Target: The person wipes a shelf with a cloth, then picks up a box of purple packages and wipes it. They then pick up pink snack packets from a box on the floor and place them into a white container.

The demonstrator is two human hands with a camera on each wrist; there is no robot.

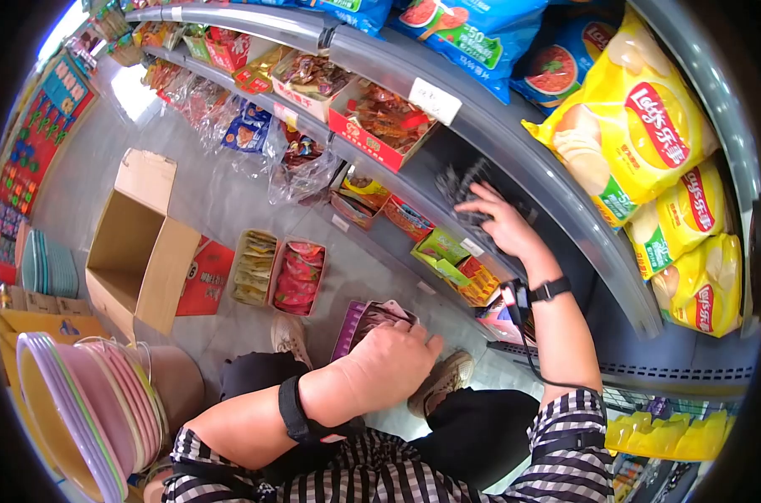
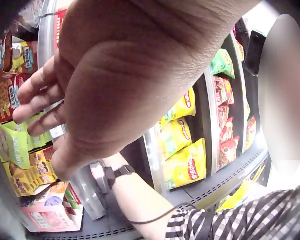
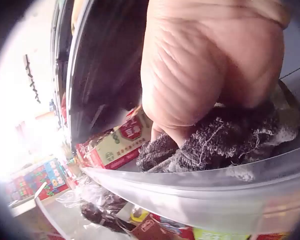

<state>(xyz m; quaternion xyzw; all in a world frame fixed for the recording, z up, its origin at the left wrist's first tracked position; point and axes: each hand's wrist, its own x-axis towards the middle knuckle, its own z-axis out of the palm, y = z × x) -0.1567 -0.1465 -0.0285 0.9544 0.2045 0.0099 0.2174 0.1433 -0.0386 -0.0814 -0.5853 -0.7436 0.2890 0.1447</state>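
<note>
My right hand is over a shelf between the snack displays and grips a fuzzy dark grey cloth. The cloth is bunched under the palm, right behind the shelf's clear front rail; part of it is hidden by the hand. My left hand hangs in front of my body with loosely bent fingers and holds nothing. In the left wrist view its fingers are spread before the lower shelf's packets. Beyond it in the head view, a purple box stands on the floor, partly covered by the hand.
Yellow chip bags fill the shelf at the right. A red box of snacks sits left of the cloth. On the floor are an open carton, a box of pink packets and stacked buckets.
</note>
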